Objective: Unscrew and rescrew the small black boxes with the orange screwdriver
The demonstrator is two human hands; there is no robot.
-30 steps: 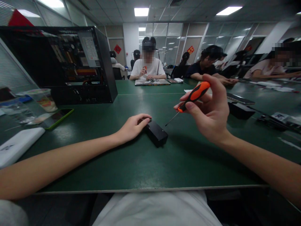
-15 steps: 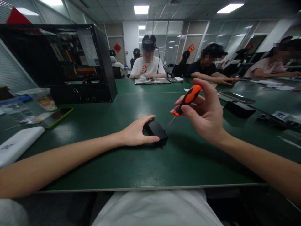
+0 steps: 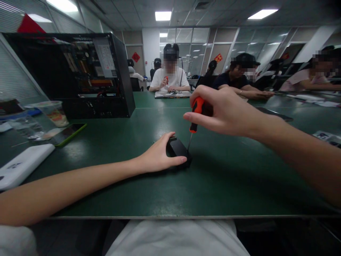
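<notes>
On the green table lies a small black box-shaped device, its kind not clear. My left hand grips it from the left, thumb along the near side and fingers round the far side. Above it, my right hand is closed round the orange and black handle of a screwdriver. The shaft points steeply down, and its tip meets the box's top near the right corner. Part of the handle is hidden by my right fingers.
An open black computer case stands at the back left. Nearer are a plastic cup, a green-edged phone and a white power-bank-like block. Across the table, a person in white works; other people sit at the right.
My right hand has swung left and over the screwdriver, bringing it from a slant to nearly upright. Its tip stays at the box's corner. My left hand keeps its hold; the view has shifted slightly.
</notes>
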